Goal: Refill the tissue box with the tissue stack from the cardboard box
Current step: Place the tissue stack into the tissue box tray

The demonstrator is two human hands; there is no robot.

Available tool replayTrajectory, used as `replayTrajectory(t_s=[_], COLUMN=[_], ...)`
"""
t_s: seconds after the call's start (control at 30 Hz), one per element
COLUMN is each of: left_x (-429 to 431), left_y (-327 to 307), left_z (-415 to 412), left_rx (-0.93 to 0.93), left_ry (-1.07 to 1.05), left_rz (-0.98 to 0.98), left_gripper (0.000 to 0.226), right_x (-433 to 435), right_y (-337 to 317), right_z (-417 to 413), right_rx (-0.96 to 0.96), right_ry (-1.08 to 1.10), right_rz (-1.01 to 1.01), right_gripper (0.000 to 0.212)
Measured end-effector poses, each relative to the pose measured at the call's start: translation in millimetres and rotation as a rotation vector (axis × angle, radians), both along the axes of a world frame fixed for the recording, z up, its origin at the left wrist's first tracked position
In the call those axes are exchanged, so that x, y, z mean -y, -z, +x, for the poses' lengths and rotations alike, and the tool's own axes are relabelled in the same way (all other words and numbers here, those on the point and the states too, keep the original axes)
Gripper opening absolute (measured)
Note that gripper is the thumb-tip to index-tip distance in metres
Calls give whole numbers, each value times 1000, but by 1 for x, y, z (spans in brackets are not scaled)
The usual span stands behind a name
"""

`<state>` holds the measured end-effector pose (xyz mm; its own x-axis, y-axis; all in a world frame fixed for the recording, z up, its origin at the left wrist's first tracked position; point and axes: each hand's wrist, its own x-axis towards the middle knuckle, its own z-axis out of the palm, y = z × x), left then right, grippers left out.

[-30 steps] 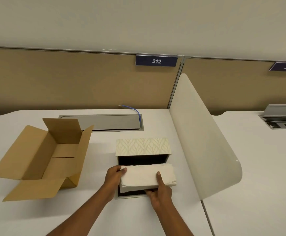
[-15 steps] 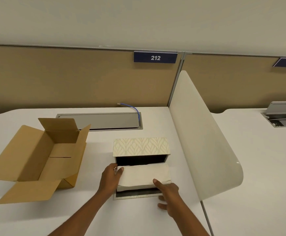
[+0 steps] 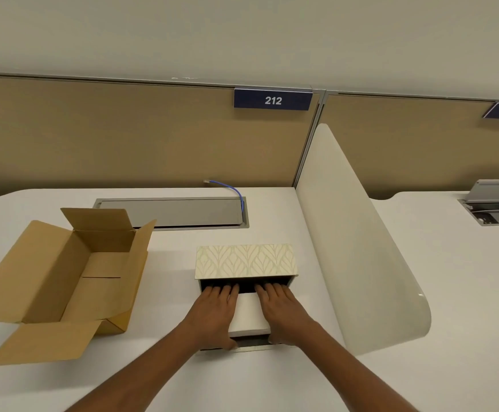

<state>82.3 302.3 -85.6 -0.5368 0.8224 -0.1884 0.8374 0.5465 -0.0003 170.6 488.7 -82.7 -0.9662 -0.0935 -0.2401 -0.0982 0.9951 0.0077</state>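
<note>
We have both hands laid flat on the tissue stack [image 3: 249,316], which sits in the open near side of the tissue box [image 3: 245,261]. Our left hand [image 3: 215,316] covers the left part of the stack and our right hand [image 3: 284,315] covers the right part, with a strip of white tissue showing between them. The fingers of both hands are stretched out almost straight and close together, their tips reaching into the dark opening under the box's leaf-patterned top. They press down on the stack rather than curl round it; the thumbs sit at the stack's near edge, and we cannot tell whether they hook beneath it. The near end of the stack lies over the box's grey base plate [image 3: 252,347], which sticks out toward us on the white desk [image 3: 182,379].

To the left of the tissue box, apart from it, stands the cardboard box [image 3: 63,281] with its flaps spread open, its brown inside bare. Farther back, a grey cable hatch [image 3: 170,212] is set into the desk, and a blue cable [image 3: 233,191] rises from its right end. A cream curved divider [image 3: 358,242] stands just right of the tissue box. On the tan partition behind, a dark blue sign [image 3: 273,99] reads 212.
</note>
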Motion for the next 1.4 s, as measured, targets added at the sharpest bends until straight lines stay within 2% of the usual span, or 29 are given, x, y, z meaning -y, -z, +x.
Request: replayTrajectory(t_s=[0.17, 0.43, 0.6, 0.73, 0.8, 0.87, 0.97, 1.03, 1.13, 1.23, 1.4], left_x=[-10, -11, -10, -10, -6, 0, 6, 5, -3, -13, -19], left_y=[1, 2, 2, -3, -10, -17, -24, -34, -53, -60, -40], left_z=[-9, -13, -10, -5, 0, 10, 14, 4, -21, -43, -49], left_rx=[46, 122, 125, 80, 25, -25, -104, -187, -216, -116, -45], left_ry=[24, 18, 28, 2, -2, 20, 27, 3, -114, -206, -230], left_rz=[-92, -89, -83, -88, -18, 126, 398, 448, 312, 101, -61], left_gripper=[120, 98, 100, 114, 120, 113, 88, 81, 104, 135, 140], right_x=[-8, -5, -2, 0, 3, 8, 14, 14, 4, -6, -7], right_y=[2, 0, -2, -7, -13, -21, -39, -52, -69, -68, -43], right_z=[-16, -16, -11, -7, -5, 1, 6, 2, -17, -32, -31], right_rx=[92, 131, 126, 97, 71, -13, -240, -348, -313, -147, -25], right_ry=[-69, -26, 2, 8, 15, 40, 72, 110, 186, 169, 81], right_rz=[22, 0, -7, 3, 26, -8, -91, -121, -84, 45, 132], right_gripper=[116, 109, 106, 106, 116, 123, 115, 107, 117, 135, 148])
